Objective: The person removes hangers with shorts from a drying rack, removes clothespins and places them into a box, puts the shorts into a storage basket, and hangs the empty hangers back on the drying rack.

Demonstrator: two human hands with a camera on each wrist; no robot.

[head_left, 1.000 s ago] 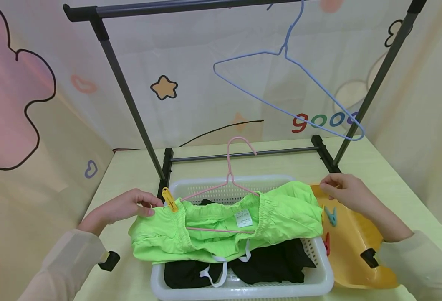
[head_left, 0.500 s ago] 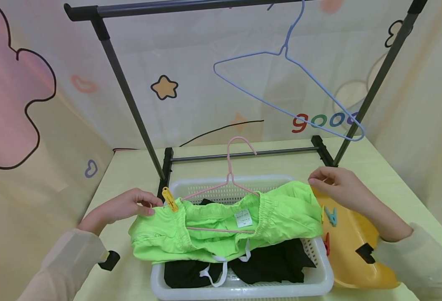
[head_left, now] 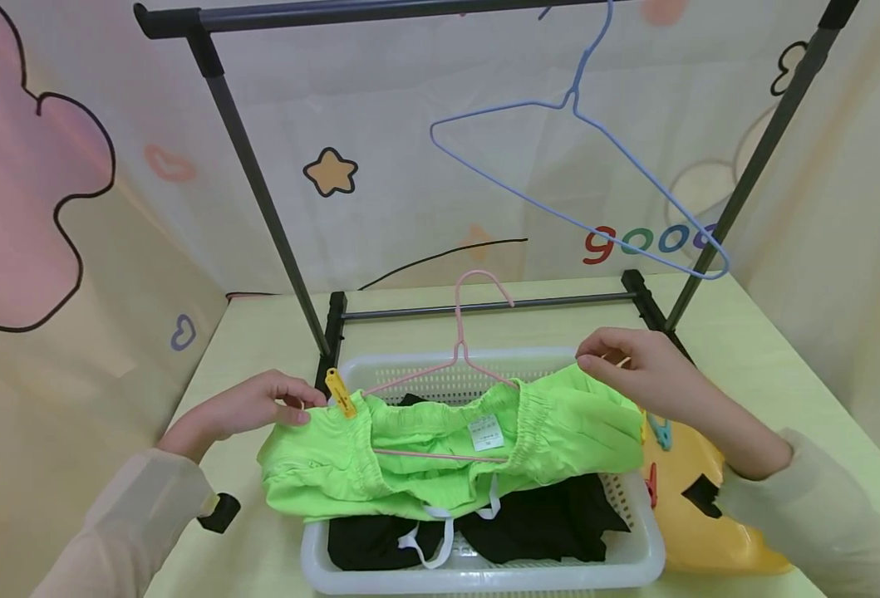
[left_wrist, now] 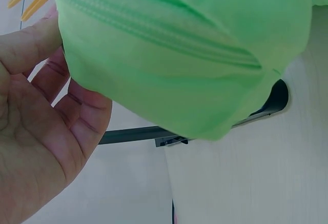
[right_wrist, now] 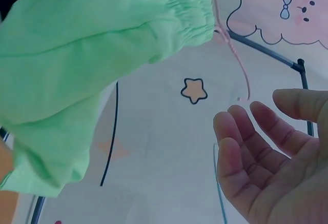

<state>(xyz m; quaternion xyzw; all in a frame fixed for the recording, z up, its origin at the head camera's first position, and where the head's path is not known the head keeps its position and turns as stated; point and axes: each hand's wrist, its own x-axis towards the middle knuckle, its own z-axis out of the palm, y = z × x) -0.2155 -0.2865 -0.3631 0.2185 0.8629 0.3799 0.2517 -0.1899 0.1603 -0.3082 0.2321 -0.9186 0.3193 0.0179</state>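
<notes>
Bright green drawstring shorts (head_left: 432,490) lie spread over a white basket (head_left: 484,580), with a pink hanger (head_left: 459,332) threaded inside the waist. A yellow clothespin (head_left: 340,393) is clipped at the left of the waistband. My left hand (head_left: 260,407) pinches the shorts' left edge between thumb and fingers; in the left wrist view, fingers of the left hand (left_wrist: 48,111) pass partly behind the cloth. Above the shorts' right side is my right hand (head_left: 634,361). The right wrist view shows that right hand (right_wrist: 271,157) with loosely bent fingers, apart from the cloth and holding nothing.
Black clothing (head_left: 544,523) lies in the basket under the shorts. To the right, a yellow tray (head_left: 709,531) has red and teal clothespins (head_left: 660,433) beside its left edge. A blue hanger (head_left: 574,104) hangs from the black rack's bar (head_left: 410,10) behind.
My right hand has moved left, from above the yellow tray to above the right part of the shorts. The left hand keeps its grip at the shorts' left edge.
</notes>
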